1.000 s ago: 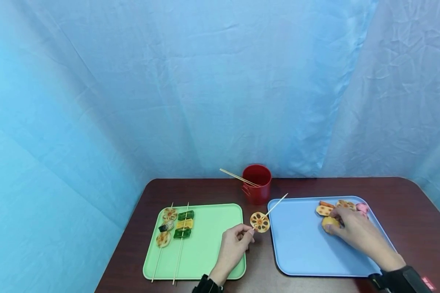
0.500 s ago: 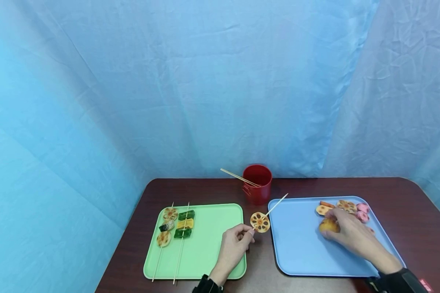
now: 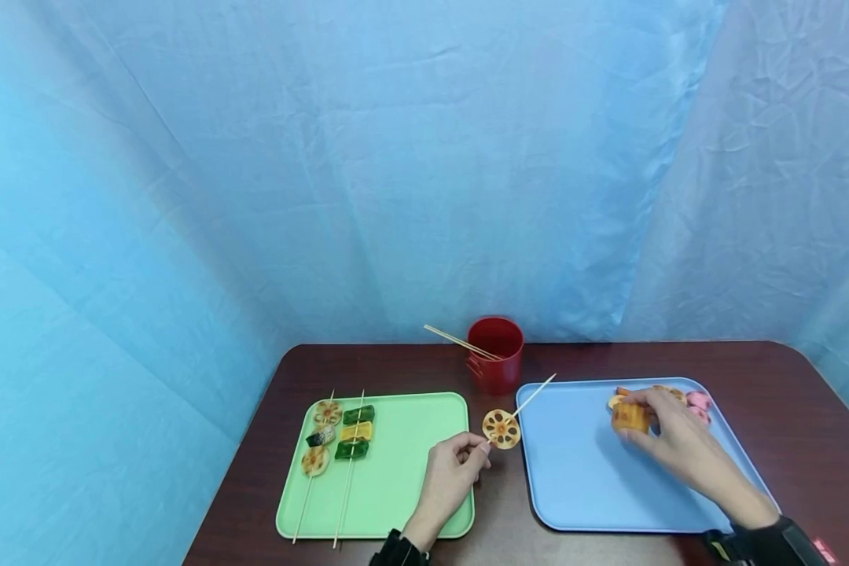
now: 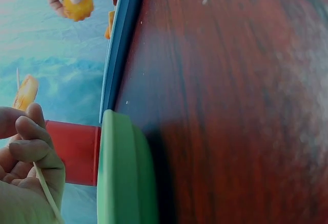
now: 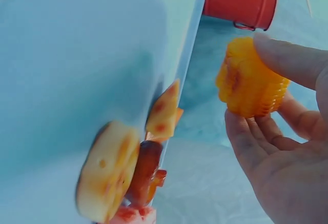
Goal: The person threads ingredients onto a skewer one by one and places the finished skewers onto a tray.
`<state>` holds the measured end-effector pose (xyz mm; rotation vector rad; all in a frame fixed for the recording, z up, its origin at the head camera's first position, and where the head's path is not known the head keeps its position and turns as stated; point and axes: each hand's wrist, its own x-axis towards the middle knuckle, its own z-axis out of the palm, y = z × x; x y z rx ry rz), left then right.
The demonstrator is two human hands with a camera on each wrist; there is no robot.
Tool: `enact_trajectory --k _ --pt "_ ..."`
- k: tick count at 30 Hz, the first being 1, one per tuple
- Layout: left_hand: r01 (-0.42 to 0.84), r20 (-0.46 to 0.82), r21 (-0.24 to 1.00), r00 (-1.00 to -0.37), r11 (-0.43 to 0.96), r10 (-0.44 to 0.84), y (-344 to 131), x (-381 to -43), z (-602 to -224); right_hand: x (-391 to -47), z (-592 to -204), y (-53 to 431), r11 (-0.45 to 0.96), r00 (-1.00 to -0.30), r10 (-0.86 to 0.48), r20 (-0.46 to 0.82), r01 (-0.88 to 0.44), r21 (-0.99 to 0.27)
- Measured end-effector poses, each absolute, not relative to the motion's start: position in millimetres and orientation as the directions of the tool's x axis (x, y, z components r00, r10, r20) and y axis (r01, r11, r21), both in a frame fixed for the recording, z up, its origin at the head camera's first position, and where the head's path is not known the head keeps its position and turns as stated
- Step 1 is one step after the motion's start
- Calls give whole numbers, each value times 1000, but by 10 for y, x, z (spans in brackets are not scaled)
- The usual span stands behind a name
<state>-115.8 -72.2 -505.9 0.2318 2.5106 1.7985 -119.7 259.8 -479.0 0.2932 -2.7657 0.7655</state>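
Note:
My left hand (image 3: 449,470) pinches a thin bamboo skewer (image 3: 539,393) between thumb and fingers, in the gap between the two trays. A round lotus root slice (image 3: 501,429) is threaded on it, just beyond the fingertips; the bare tip points up and right. Over the blue tray (image 3: 580,472), my right hand (image 3: 686,456) holds a short piece of corn cob (image 3: 630,418), thumb on one side and fingers on the other. In the right wrist view the corn (image 5: 251,80) is raised off the tray, its rows of kernels showing.
Two loaded skewers (image 3: 352,440) lie on the green tray (image 3: 410,495). Behind the trays stands a red cup (image 3: 495,377) with several bare skewers (image 3: 460,342) leaning out. Loose food pieces, including pink ones (image 3: 698,402), gather at the blue tray's far right corner.
My right hand has picked up the corn from the blue tray and turned it, so its kernel side now shows. The left hand and its skewer have stayed still.

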Motion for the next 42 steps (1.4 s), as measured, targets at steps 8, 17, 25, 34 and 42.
enact_trajectory --k 8,17,25,34,42 --pt "107 59 945 -985 308 164 -717 -1156 -5073 -1201 -4715 2526 798 -947 -58 316 -234 -555" --pt "106 57 952 -983 286 173 -701 -1136 -5076 -1212 -4658 2451 756 -967 62 247 -116 -644" --pt "85 31 954 -982 287 186 -693 -1121 -5079 -1253 -4678 2397 563 -979 145 146 -40 -825" --pt "73 18 956 -981 284 191 -682 -1113 -5089 -1269 -4703 2324 464 -986 151 66 11 -886" --pt "96 37 955 -977 280 210 -668 -1101 -5086 -1299 -4704 2279 107 -987 106 -123 134 -985"
